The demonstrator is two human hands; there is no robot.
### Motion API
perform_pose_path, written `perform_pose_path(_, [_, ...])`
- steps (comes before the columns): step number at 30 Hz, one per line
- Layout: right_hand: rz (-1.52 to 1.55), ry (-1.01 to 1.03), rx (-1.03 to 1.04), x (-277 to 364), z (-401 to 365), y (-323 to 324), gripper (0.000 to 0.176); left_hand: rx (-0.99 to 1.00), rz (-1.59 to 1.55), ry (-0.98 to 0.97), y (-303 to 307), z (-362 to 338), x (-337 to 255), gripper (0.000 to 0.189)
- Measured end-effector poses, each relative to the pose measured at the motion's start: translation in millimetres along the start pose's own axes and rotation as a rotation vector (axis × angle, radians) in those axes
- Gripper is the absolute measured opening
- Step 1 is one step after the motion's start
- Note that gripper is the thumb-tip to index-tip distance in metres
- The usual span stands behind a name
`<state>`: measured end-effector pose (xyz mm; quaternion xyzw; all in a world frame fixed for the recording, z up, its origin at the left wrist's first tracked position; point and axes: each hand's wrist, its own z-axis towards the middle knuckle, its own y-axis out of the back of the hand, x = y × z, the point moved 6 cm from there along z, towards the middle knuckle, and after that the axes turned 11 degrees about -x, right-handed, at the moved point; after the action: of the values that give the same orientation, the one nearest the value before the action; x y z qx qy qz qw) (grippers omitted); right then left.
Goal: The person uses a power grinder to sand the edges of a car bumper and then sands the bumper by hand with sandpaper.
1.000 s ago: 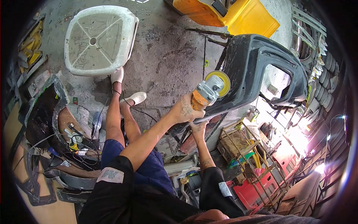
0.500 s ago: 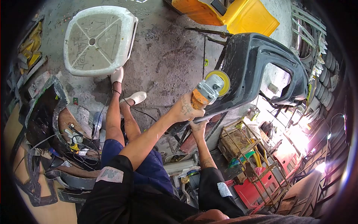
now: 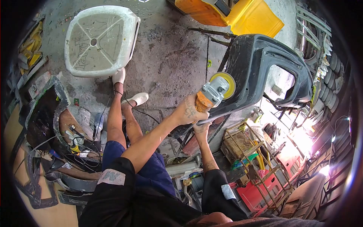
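Bright daylight falls evenly over the concrete floor (image 3: pixel 170 56), with short, soft shadows and a dull sheen on the black bumper (image 3: pixel 257 60). Hard glare at four o'clock burns detail to white. The middle is sharp, and the grinder (image 3: pixel 213 92) shows no motion blur. Fisheye distortion bends lines towards the rim, where a black vignette closes in and the edges go dim and soft.

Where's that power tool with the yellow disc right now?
The grinder is right of centre in the head view, gripped by the left hand, its disc at the edge of the dark bumper.
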<state>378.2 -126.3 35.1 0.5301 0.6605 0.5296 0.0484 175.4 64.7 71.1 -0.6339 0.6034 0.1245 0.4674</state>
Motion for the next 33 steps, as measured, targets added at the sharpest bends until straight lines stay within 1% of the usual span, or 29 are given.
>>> perform_pose_path(3, [0.003,0.038,0.028,9,0,-1,0.125,0.012,-0.021,0.030,1,0,4,0.050])
perform_pose_path(4, [0.003,0.017,0.022,4,-1,-1,0.124,0.011,-0.026,0.059,2,0,6,0.050])
perform_pose_path(6, [0.001,-0.005,0.015,-5,1,0,0.122,0.003,-0.019,0.043,1,-1,7,0.049])
perform_pose_path(8, [-0.025,-0.006,0.020,-3,1,1,0.130,-0.002,-0.015,0.033,-1,-3,7,0.049])
perform_pose_path(9, [-0.026,-0.008,0.019,-2,0,2,0.130,0.004,-0.030,0.005,-2,-3,6,0.050])
perform_pose_path(10, [-0.033,-0.002,0.035,-1,0,2,0.135,0.009,-0.045,-0.026,-3,-3,4,0.050])
perform_pose_path(11, [-0.039,0.005,0.050,0,0,2,0.140,0.010,-0.045,-0.027,-3,-3,4,0.050])
perform_pose_path(12, [-0.038,0.006,0.051,0,1,2,0.140,0.005,-0.039,-0.011,-3,-3,5,0.050])
perform_pose_path(14, [-0.161,0.023,0.043,-3,3,2,0.151,-0.001,-0.033,0.004,-2,-4,6,0.050])
perform_pose_path(15, [-0.161,0.023,0.044,-4,3,3,0.151,0.008,-0.043,-0.002,-2,-4,7,0.050])
perform_pose_path(17, [-0.052,-0.065,0.085,-12,2,0,0.155,0.016,-0.053,-0.007,-3,-5,7,0.050])
perform_pose_path(19, [-0.050,-0.065,0.078,-18,3,-1,0.155,-0.043,-0.102,-0.068,-4,-6,3,0.047])
perform_pose_path(21, [-0.047,-0.063,0.070,-24,4,1,0.156,-0.043,-0.109,-0.055,-3,-7,4,0.047])
perform_pose_path(22, [-0.022,-0.053,0.068,-8,1,1,0.157,-0.045,-0.114,-0.042,-3,-6,5,0.047])
perform_pose_path(25, [0.014,-0.044,0.077,-1,0,-1,0.157,-0.076,-0.078,-0.078,-1,-7,4,0.047])
perform_pose_path(26, [0.023,-0.045,0.085,-3,0,-1,0.158,-0.075,-0.079,-0.077,1,-7,4,0.047])
perform_pose_path(28, [-0.002,-0.062,0.089,-10,0,0,0.156,0.020,-0.012,0.004,-3,-8,11,0.052])
perform_pose_path(30, [-0.025,-0.077,0.095,-16,0,1,0.154,0.021,-0.029,0.000,-4,-8,11,0.052])
perform_pose_path(32, [-0.084,-0.007,0.057,-11,1,2,0.152,0.021,-0.043,-0.007,-4,-8,10,0.052])
perform_pose_path(33, [-0.082,-0.005,0.057,-10,1,1,0.152,0.006,-0.054,0.006,-2,-7,10,0.052])
